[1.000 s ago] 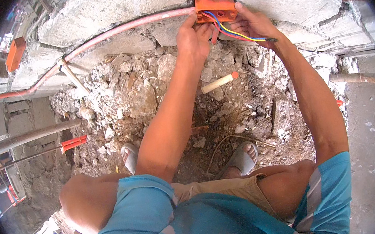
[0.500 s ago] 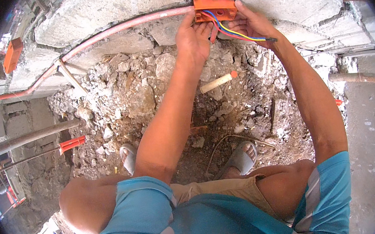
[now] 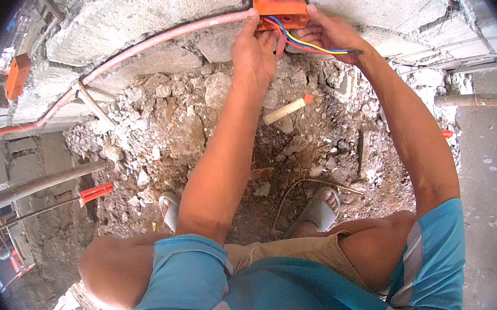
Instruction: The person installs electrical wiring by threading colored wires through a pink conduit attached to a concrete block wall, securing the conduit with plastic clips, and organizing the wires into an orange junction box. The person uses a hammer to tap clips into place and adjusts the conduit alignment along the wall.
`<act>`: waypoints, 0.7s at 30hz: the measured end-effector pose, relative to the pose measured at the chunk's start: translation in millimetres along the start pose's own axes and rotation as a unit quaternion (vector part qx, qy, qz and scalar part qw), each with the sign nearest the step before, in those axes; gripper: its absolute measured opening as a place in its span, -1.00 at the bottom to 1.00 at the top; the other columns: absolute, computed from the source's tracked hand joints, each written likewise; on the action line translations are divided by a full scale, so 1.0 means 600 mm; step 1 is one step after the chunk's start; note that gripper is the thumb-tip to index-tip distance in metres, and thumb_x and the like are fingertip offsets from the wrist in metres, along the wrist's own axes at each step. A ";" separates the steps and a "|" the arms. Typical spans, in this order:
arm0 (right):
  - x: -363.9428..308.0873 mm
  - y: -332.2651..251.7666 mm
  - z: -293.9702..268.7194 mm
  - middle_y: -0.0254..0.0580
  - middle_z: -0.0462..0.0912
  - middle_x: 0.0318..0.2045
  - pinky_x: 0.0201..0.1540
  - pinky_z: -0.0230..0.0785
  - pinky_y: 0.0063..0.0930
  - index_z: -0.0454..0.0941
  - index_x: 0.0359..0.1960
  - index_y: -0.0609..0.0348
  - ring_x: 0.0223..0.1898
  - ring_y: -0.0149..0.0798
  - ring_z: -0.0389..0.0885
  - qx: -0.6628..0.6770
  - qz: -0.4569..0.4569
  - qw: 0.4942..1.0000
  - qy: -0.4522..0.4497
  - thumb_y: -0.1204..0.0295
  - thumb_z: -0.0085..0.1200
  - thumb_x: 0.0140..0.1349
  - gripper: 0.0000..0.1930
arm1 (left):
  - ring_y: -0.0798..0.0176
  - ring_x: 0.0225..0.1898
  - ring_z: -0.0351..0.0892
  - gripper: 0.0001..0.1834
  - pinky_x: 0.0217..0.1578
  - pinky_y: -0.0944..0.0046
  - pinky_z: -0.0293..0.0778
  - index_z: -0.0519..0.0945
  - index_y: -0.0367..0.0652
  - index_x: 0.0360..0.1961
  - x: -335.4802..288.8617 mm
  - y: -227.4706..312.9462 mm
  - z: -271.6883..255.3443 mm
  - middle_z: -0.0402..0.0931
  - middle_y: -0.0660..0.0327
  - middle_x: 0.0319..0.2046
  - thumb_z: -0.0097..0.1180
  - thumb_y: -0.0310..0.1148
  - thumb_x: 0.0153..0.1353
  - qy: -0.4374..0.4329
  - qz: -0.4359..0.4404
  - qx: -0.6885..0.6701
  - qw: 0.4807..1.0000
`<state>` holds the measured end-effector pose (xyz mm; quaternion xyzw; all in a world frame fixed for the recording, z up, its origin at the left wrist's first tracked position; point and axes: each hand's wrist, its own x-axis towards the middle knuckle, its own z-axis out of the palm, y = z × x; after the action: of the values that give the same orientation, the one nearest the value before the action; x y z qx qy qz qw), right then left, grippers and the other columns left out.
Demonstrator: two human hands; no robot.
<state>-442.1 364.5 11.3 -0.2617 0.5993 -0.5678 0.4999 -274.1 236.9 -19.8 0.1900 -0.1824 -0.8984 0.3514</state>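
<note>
At twelve o'clock in my view, an orange junction box (image 3: 280, 11) sits recessed in a rough concrete block wall (image 3: 142, 9), fed from nine o'clock by a pinkish conduit (image 3: 146, 43). My left hand (image 3: 254, 51) rests against the box's lower left corner, fingers curled at its edge. My right hand (image 3: 326, 33) pinches a bundle of red, blue and yellow wires (image 3: 309, 42) trailing toward three o'clock. Below lies broken rubble (image 3: 197, 124), with a pale stick tipped in orange (image 3: 287, 110) on it.

A building site: bare concrete block wall (image 3: 142, 9), rubble (image 3: 184, 119), exposed orange conduit (image 3: 146, 41).
</note>
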 end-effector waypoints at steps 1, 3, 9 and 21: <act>-0.001 -0.004 0.009 0.13 0.73 -0.08 -0.09 0.68 -0.39 0.51 0.22 0.51 -0.15 -0.18 0.81 -0.003 -0.001 1.000 -0.004 -0.24 0.12 0.44 -0.16 | 0.12 0.02 0.57 -0.67 0.09 0.06 0.55 0.55 -0.29 0.07 -0.001 0.004 -0.005 0.56 0.11 -0.02 0.23 -0.25 0.48 -0.009 -0.004 -0.005 1.000; -0.006 -0.002 0.006 0.12 0.73 -0.08 -0.09 0.68 -0.38 0.51 0.21 0.52 -0.15 -0.18 0.81 0.004 -0.001 1.000 -0.002 -0.24 0.12 0.44 -0.16 | 0.12 -0.02 0.56 -0.67 0.04 0.06 0.58 0.54 -0.26 0.08 -0.010 0.002 0.007 0.55 0.12 -0.04 0.20 -0.24 0.49 0.001 -0.015 -0.002 1.000; 0.000 0.002 0.001 0.13 0.72 -0.08 -0.04 0.68 -0.37 0.51 0.20 0.55 -0.14 -0.17 0.81 0.006 0.003 1.000 0.007 -0.25 0.11 0.44 -0.14 | -0.12 0.19 0.54 -0.62 0.13 -0.17 0.58 0.46 -0.23 0.12 -0.028 -0.004 0.011 0.44 0.03 0.03 0.10 -0.12 0.56 0.018 -0.009 0.059 0.998; -0.002 0.001 -0.004 0.18 0.74 -0.08 -0.03 0.69 -0.37 0.50 0.24 0.55 -0.11 -0.14 0.81 -0.017 0.011 1.000 0.010 -0.30 0.10 0.41 -0.07 | 0.15 -0.21 0.61 -0.69 -0.42 0.22 0.45 0.53 -0.30 -0.10 -0.034 0.006 0.028 0.59 0.11 -0.21 0.15 -0.20 0.54 0.023 0.007 0.063 0.998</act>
<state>-443.8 366.5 10.8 -0.2583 0.6167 -0.5543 0.4956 -266.1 252.3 0.8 0.2311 -0.2322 -0.8778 0.3494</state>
